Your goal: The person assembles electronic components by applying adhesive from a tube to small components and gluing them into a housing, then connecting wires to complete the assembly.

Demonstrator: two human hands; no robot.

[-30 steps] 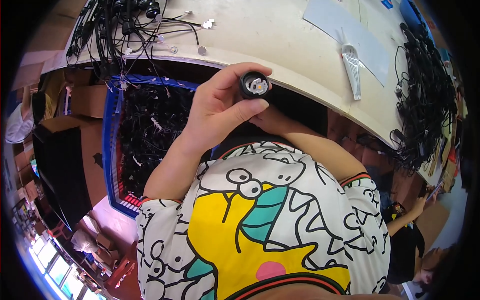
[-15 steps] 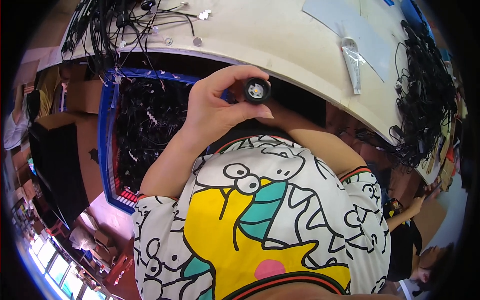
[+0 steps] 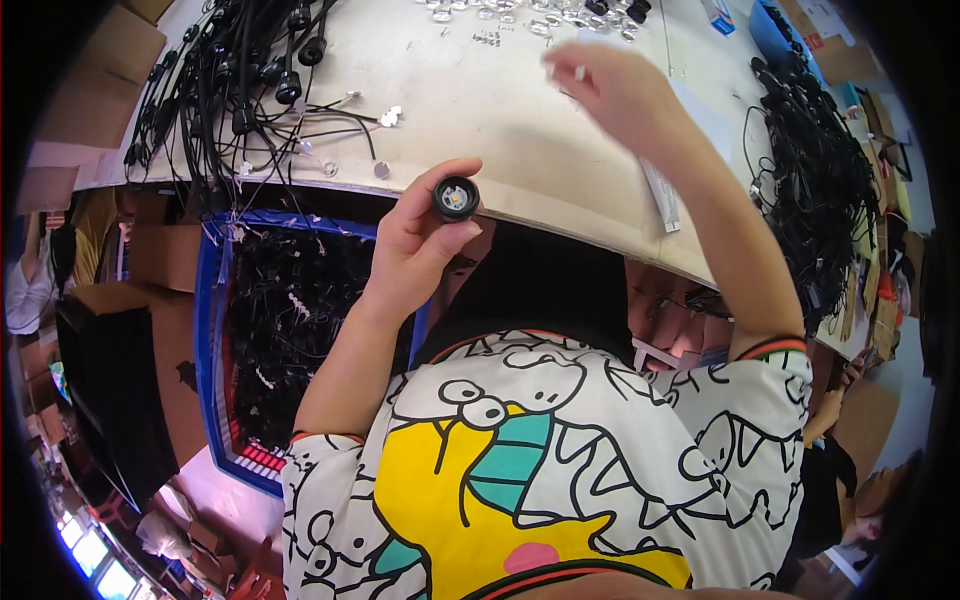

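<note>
My left hand (image 3: 408, 245) grips a black round LED lamp housing (image 3: 457, 214) between thumb and fingers, just off the table's front edge. Its open end faces up, showing a small yellow LED chip on a pale disc. Over the table, my right hand (image 3: 625, 95) reaches toward several clear lenses (image 3: 550, 22) at the far side. Motion blurs its fingers; a pale spot shows among them, and I cannot make out whether it is a held thing. A white tube (image 3: 664, 200) lies beside my right forearm, partly hidden by it.
Black cables with round housings (image 3: 240, 118) are heaped on the pale table (image 3: 470, 110) at left, wire ends hanging over its edge. More black cables (image 3: 815, 190) lie at right. A blue-rimmed crate (image 3: 206, 350) of black parts stands below left. Another person (image 3: 825, 480) is at right.
My right hand has come up from below the table edge and swung out over the tabletop. The left hand, still holding the housing, has shifted left. More of the table's far side shows.
</note>
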